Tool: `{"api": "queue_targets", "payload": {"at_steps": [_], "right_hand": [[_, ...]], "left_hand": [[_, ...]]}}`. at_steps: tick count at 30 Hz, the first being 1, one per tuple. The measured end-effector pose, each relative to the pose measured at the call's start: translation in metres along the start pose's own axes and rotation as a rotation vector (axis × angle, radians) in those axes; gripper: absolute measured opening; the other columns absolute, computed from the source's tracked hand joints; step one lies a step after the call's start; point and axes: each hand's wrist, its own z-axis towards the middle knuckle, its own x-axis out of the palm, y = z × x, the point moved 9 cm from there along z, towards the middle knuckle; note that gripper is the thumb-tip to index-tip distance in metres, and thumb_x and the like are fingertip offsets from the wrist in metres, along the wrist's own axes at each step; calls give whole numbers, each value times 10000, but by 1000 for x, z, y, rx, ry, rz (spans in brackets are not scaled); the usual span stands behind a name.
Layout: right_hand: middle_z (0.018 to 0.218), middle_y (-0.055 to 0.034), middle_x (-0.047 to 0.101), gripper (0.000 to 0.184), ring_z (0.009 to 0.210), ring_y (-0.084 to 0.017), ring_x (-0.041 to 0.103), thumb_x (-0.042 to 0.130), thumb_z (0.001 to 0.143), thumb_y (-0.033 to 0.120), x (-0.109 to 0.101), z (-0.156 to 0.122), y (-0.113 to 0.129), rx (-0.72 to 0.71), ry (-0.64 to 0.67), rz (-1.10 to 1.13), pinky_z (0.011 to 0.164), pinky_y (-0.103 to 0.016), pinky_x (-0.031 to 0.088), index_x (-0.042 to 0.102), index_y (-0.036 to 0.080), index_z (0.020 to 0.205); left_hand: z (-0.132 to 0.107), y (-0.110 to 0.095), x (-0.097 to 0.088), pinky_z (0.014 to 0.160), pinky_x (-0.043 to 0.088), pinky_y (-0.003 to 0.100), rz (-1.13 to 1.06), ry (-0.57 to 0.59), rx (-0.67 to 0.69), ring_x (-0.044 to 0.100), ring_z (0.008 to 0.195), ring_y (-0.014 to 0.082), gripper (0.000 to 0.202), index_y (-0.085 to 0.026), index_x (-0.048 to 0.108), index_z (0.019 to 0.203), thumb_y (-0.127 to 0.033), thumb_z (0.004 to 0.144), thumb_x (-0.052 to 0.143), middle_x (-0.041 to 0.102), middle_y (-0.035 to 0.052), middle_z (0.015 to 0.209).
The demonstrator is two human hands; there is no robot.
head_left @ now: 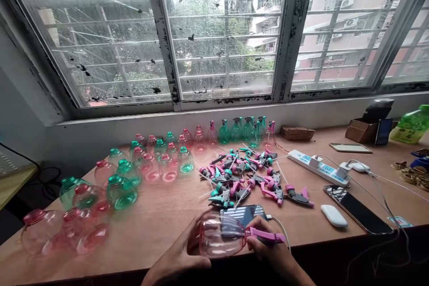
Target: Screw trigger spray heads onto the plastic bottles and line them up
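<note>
I hold a clear pink plastic bottle (219, 237) on its side at the near edge of the wooden table (161, 214). My left hand (181, 252) wraps round the bottle's body. At the bottle's neck, my right hand (268, 248) is closed on a pink spray trigger head (264, 234). A pile of loose pink and teal trigger heads (248, 176) lies just beyond my hands. Several empty pink and green bottles (134, 174) stand to the left. Along the wall stand several bottles with spray heads fitted (246, 130).
A phone (246, 213) lies under the held bottle, with a white cable. To the right are a white power strip (318, 167), another phone (358, 210), a white oval case (333, 216), a cardboard box (362, 130) and a green bottle (412, 125). Barred windows run behind.
</note>
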Motion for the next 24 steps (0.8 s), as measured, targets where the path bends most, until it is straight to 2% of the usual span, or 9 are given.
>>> {"api": "queue_targets", "payload": {"at_steps": [3, 6, 8, 10, 12, 16, 19, 21, 24], "right_hand": [[670, 32, 687, 441, 459, -110, 512, 874, 806, 608, 0, -1, 1, 11, 3, 15, 436, -226, 401, 662, 228, 881], [671, 33, 691, 458, 453, -109, 533, 874, 804, 621, 0, -2, 1, 19, -1, 15, 433, -222, 403, 651, 226, 865], [686, 38, 693, 452, 453, -105, 546, 895, 791, 603, -1, -1, 1, 23, -7, 6, 434, -216, 401, 658, 226, 867], [696, 46, 686, 443, 457, -106, 556, 913, 777, 587, -1, -1, 1, 27, -12, -3, 436, -214, 405, 670, 232, 882], [693, 46, 683, 442, 456, -116, 564, 910, 776, 594, -1, -1, 1, 29, -14, -7, 438, -223, 414, 673, 240, 895], [678, 32, 695, 466, 449, -141, 579, 886, 773, 641, -2, 0, 0, 25, -8, 0, 439, -249, 418, 657, 250, 884], [670, 34, 692, 470, 444, -138, 577, 879, 781, 642, -3, 1, -2, 16, -4, 10, 433, -244, 408, 645, 251, 893], [670, 40, 684, 467, 435, -127, 567, 881, 785, 630, -3, 3, -5, 6, -4, 16, 419, -231, 395, 639, 248, 902], [647, 51, 668, 460, 416, -119, 558, 891, 781, 607, -2, 4, -10, -6, 1, 24, 402, -218, 382, 633, 244, 895]], "left_hand": [[1, 1, 2, 1304, 306, 661, 3, 27, 13, 497, 1560, 409, 1107, -435, 271, 1702, -314, 820, 930, 523, 122, 1690], [2, 1, 3, 1289, 324, 677, -7, 26, 18, 469, 1573, 440, 1254, -449, 152, 1725, -348, 776, 965, 432, 132, 1752], [3, -3, 2, 1296, 321, 662, -14, 9, 29, 428, 1594, 457, 1235, -425, 204, 1723, -423, 756, 972, 374, 130, 1783], [3, -8, 3, 1299, 318, 654, -14, 3, 32, 455, 1574, 455, 1060, -365, 354, 1688, -490, 803, 924, 443, 144, 1739], [3, -8, 4, 1290, 335, 656, -15, 16, 23, 515, 1532, 443, 939, -350, 443, 1646, -469, 835, 901, 519, 145, 1682], [1, -1, 1, 1266, 375, 657, -7, 26, 1, 563, 1498, 405, 1054, -458, 315, 1686, -306, 836, 918, 538, 114, 1665], [0, 2, -1, 1225, 417, 677, 3, 17, -3, 604, 1445, 420, 1186, -474, 208, 1712, -318, 800, 950, 566, 130, 1633], [2, -1, 1, 1255, 384, 672, 4, 10, 6, 542, 1498, 451, 1240, -449, 225, 1715, -388, 739, 988, 486, 126, 1703], [4, -8, 6, 1321, 295, 643, 4, 15, 11, 388, 1614, 456, 1051, -370, 364, 1686, -444, 804, 931, 438, 117, 1745]]}}
